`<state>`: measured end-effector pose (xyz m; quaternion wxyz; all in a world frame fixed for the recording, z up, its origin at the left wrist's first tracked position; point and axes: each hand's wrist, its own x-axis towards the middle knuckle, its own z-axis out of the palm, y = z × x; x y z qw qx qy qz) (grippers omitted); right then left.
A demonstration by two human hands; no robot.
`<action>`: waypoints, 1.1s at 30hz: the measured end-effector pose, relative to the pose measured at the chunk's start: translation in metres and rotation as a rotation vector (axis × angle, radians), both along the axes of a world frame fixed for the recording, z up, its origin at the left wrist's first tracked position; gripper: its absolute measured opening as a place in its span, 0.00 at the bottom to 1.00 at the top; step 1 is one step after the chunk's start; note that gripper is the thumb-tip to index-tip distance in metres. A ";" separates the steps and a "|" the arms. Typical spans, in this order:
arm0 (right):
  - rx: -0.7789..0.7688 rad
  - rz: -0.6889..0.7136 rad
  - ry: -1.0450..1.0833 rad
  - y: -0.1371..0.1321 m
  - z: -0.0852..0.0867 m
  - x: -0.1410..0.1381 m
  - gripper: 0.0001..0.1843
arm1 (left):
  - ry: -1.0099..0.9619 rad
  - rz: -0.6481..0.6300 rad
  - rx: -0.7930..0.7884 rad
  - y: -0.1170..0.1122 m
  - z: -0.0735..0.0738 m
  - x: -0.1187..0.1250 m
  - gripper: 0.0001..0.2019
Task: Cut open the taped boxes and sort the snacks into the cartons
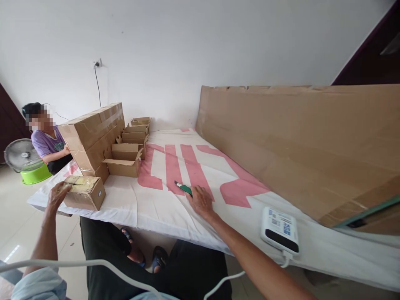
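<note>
My left hand (pixel 56 195) rests with fingers spread on the near end of a small taped cardboard box (pixel 85 192) at the table's front left corner. My right hand (pixel 201 201) lies on the white cloth with pink markings (pixel 175 166), its fingers reaching onto a green utility knife (pixel 183 188) that points away from me. The fingers look loosely curled over the knife's handle end, though a firm grip cannot be made out.
A stack of larger taped boxes (pixel 93 135) and several open small cartons (pixel 125 160) stand at the far left. A big cardboard sheet (pixel 296 141) leans along the right. A white power bank (pixel 279 230) with cable lies near the front edge. A seated person (pixel 46 139) and a fan (pixel 20 154) are at left.
</note>
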<state>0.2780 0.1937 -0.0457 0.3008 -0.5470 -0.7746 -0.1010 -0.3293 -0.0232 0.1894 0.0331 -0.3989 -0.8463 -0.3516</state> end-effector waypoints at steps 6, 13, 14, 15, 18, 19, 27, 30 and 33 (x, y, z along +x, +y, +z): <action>-0.040 -0.017 0.013 0.000 0.002 0.001 0.06 | -0.086 -0.142 0.085 0.010 -0.024 0.065 0.37; -0.063 -0.021 0.037 -0.001 0.002 0.001 0.06 | -0.064 -0.325 0.157 0.014 -0.056 0.170 0.35; -0.063 -0.023 0.044 -0.001 0.002 0.001 0.07 | -0.073 -0.354 0.170 0.013 -0.059 0.180 0.35; -0.064 -0.023 0.049 -0.001 0.001 0.001 0.07 | -0.091 -0.383 0.181 0.012 -0.062 0.188 0.34; -0.066 -0.015 0.050 0.000 0.000 0.001 0.07 | -0.212 -0.450 0.193 0.012 -0.065 0.202 0.37; -0.066 -0.015 0.048 0.001 -0.001 0.002 0.07 | -0.266 -0.458 0.194 0.013 -0.065 0.203 0.39; -0.062 -0.016 0.039 0.001 -0.004 0.004 0.07 | -0.523 -0.506 0.184 0.029 -0.057 0.178 0.42; -0.064 -0.018 0.039 0.002 -0.005 0.004 0.08 | -0.568 -0.512 0.159 0.032 -0.060 0.170 0.42; -0.067 -0.014 0.038 0.002 -0.005 0.005 0.09 | -0.623 -0.540 0.157 0.031 -0.064 0.165 0.41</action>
